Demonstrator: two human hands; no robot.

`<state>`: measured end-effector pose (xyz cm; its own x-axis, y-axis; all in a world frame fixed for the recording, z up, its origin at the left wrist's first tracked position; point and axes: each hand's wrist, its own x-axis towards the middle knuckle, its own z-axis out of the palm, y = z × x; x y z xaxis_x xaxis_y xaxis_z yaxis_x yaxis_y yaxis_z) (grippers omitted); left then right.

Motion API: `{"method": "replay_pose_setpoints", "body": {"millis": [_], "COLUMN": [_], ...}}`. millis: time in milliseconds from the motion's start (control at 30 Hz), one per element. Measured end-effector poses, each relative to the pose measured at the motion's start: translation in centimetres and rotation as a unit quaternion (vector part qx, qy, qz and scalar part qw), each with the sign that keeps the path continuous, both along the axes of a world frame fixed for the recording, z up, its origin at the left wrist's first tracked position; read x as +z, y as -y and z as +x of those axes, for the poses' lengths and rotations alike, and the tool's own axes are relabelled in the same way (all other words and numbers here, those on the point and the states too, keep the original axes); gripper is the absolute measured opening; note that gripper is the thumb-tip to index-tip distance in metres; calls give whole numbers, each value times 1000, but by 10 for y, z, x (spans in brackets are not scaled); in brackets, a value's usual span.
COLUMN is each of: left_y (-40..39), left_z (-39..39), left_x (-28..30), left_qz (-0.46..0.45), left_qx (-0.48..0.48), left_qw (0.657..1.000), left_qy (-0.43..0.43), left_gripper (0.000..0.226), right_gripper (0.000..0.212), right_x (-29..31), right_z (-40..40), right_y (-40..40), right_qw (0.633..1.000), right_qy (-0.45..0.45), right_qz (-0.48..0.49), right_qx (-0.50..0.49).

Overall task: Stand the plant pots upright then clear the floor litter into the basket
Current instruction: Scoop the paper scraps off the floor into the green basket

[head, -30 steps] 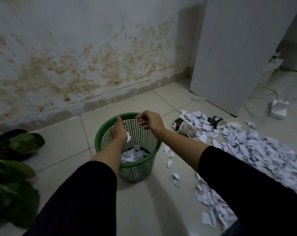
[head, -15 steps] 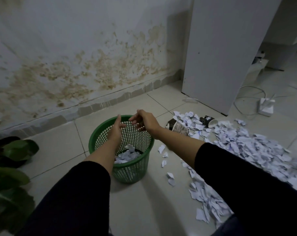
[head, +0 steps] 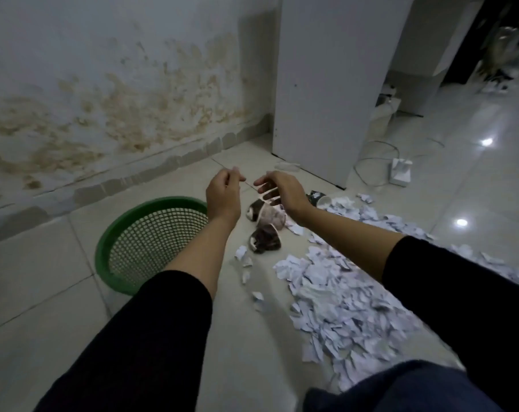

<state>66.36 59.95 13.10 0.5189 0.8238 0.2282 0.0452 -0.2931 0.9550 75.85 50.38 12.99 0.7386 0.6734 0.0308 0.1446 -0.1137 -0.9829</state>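
Observation:
The green mesh basket (head: 103, 254) stands on the tiled floor at the left. My left hand (head: 222, 194) hovers just past its right rim, fingers loosely curled and empty. My right hand (head: 282, 190) hangs beside it, also loosely curled and holding nothing, above two tipped paper cups (head: 265, 230). A third cup (head: 320, 199) lies further right. A wide spread of torn white paper scraps (head: 341, 292) covers the floor to the right, with a few loose scraps (head: 244, 263) nearer the basket. No plant pot is in view.
A stained wall (head: 118, 114) runs behind the basket. A white cabinet panel (head: 326, 84) stands at the back. A white power adapter (head: 401, 172) with a looping cable lies on the floor right of it. My knee (head: 401, 388) fills the bottom right corner.
Both hands have lifted away from over the basket and moved right, above the paper cups. My view has swung right, so the plant at the left has left the frame.

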Motion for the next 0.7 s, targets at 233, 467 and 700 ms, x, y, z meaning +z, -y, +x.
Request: {"method": "replay_pose_setpoints", "body": {"millis": [233,467,700], "left_y": [117,239,291], "left_z": [35,-16,-88], "left_x": [-79,-196,-238], "left_qz": [4,85,-19], "left_qx": [-159,-286,-427], "left_qw": [987,940,864], "left_qy": [-30,-164,-268], "left_gripper": [29,24,57], "right_gripper": [39,22,61], "right_x": [-71,-167,-221], "right_z": [21,-46,-108], "right_y": [153,296,388], "right_qw": [992,965,936], "right_qy": [7,44,-186], "right_qz": [-53,-99,-265], "right_qx": [-113,-238,-139]}}
